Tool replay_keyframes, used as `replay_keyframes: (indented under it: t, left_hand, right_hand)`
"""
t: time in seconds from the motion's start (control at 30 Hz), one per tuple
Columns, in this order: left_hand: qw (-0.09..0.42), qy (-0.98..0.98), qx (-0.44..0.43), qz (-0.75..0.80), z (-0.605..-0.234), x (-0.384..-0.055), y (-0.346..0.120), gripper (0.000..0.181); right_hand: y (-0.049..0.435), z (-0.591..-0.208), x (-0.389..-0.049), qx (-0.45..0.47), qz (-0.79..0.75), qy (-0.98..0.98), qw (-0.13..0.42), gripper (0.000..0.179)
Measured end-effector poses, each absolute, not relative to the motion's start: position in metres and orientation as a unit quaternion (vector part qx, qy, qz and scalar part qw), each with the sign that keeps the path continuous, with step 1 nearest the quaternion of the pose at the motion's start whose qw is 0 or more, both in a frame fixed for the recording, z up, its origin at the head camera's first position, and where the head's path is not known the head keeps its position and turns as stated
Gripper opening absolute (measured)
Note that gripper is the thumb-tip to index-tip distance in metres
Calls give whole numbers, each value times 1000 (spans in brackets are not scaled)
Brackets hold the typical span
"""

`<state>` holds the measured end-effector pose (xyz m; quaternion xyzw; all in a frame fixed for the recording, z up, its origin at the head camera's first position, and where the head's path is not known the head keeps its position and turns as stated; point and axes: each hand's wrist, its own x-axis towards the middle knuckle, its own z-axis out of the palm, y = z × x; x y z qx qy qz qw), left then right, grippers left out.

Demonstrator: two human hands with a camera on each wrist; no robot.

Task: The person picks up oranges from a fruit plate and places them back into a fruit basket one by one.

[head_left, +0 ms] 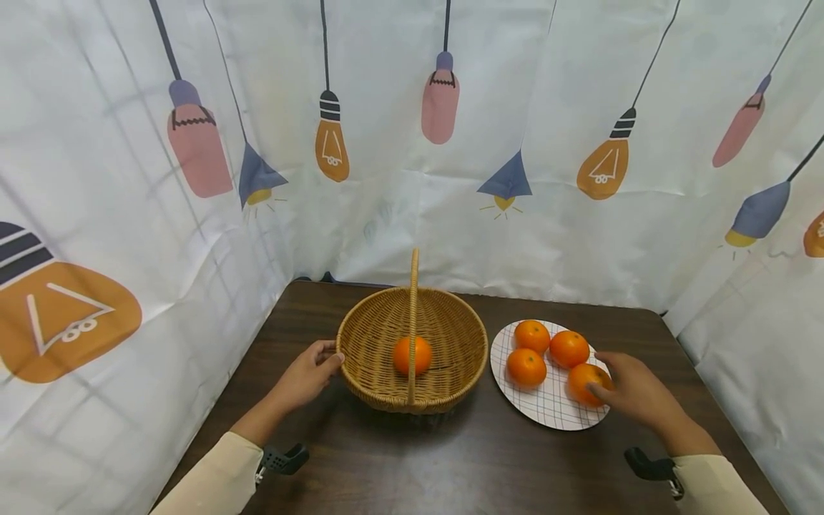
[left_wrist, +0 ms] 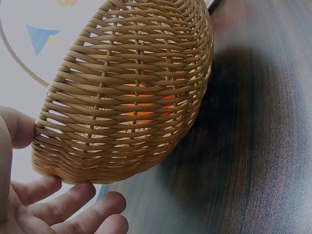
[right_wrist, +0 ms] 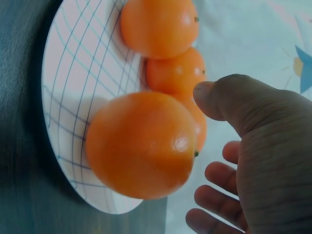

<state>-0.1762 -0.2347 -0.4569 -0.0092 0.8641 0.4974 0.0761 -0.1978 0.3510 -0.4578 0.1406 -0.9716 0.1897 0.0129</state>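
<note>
Holding oranges (head_left: pixel 526 368): basket (head_left: pixel 453 330) one, plate (head_left: pixel 546 406) four

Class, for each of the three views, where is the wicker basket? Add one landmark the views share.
Head: the wicker basket is in the lower middle.
Left wrist: it fills much of the upper left, reaching past centre.
Right wrist: not in it.
Shared landmark: the dark table, in all three.

We seem to be in a curtained booth: white, lamp-printed, cloth-like sheeting (head_left: pixel 386 239) hangs behind and beside the dark-brown, wood-grain table (head_left: pixel 412 476).
</note>
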Motion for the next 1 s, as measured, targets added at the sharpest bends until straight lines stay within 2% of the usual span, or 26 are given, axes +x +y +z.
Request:
replay_keyframes:
  t: [1.0]
  left_hand:
    - [74, 858, -8, 508, -457, -174, -233, 54]
  right_hand:
    - [362, -484, -195, 101, 201, -974, -24, 96]
